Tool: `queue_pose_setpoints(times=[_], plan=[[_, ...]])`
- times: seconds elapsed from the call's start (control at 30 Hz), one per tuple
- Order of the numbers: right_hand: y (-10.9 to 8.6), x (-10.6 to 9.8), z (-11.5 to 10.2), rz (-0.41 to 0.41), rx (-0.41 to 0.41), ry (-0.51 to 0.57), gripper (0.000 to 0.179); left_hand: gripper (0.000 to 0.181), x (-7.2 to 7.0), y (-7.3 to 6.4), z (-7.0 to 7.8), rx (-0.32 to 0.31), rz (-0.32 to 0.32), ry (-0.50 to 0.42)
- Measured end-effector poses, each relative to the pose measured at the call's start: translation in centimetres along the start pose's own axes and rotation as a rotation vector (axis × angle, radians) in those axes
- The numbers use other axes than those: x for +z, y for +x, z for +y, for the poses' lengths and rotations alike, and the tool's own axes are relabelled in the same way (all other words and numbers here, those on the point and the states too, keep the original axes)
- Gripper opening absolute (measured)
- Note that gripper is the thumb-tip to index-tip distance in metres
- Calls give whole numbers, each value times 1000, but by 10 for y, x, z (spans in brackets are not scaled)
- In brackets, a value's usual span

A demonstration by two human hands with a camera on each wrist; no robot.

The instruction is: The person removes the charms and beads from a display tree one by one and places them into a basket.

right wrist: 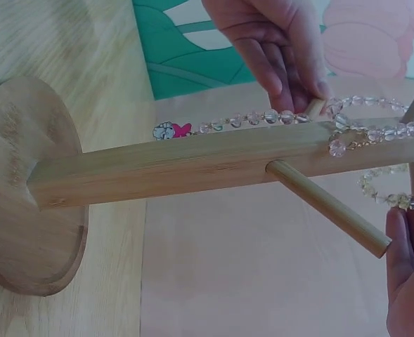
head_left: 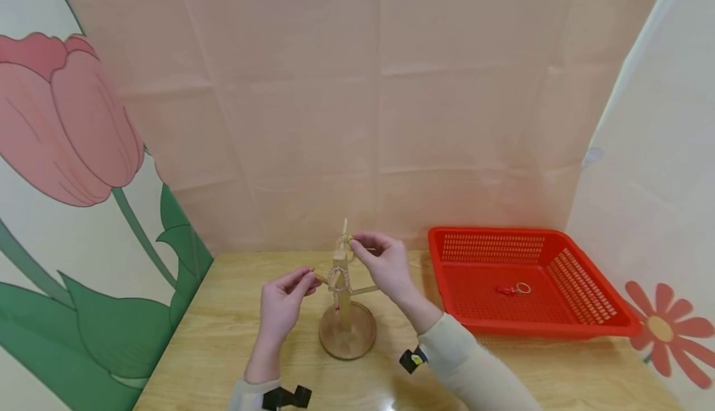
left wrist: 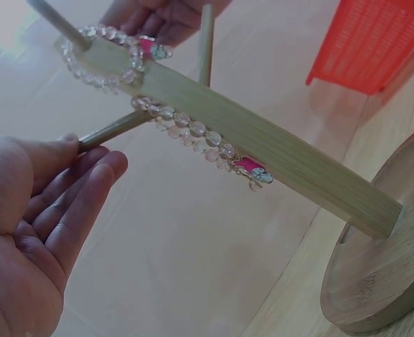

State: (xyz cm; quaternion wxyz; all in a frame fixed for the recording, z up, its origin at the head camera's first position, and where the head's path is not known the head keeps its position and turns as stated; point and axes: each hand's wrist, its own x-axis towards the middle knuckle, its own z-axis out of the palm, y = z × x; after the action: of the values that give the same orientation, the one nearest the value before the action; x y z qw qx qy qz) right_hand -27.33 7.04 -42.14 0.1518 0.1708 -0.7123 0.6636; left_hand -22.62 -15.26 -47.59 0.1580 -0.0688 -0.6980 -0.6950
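A wooden stand (head_left: 344, 311) with a round base and several side pegs stands on the table. My left hand (head_left: 281, 305) pinches the end of a lower peg (left wrist: 115, 131) between thumb and fingers. From that peg hangs a pink clear-bead bracelet (left wrist: 196, 133) with a pink-and-white charm. A second pink-bead bracelet (left wrist: 102, 34) loops round a peg near the top. My right hand (head_left: 391, 265) pinches a yellowish bead bracelet (right wrist: 403, 200) at an upper peg on the far side. Whether this bracelet is fully round the peg, I cannot tell.
To the right of the stand sits a red plastic basket (head_left: 536, 329). Inside it lies a red charm with a gold ring (head_left: 522, 288). Another bare peg (right wrist: 333, 209) sticks out of the post. A pinkish sheet (head_left: 313, 119) covers the wall behind the table.
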Motion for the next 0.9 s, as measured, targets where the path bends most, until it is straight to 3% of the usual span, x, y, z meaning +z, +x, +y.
queue_pose_setpoints(times=[0.6,0.9], plan=[[9,10,-5,109,0,32,16,22,-1,1,1,8,0,-14],[13,12,-4,122,1,33,16,21,-1,0,3,5,3,7]])
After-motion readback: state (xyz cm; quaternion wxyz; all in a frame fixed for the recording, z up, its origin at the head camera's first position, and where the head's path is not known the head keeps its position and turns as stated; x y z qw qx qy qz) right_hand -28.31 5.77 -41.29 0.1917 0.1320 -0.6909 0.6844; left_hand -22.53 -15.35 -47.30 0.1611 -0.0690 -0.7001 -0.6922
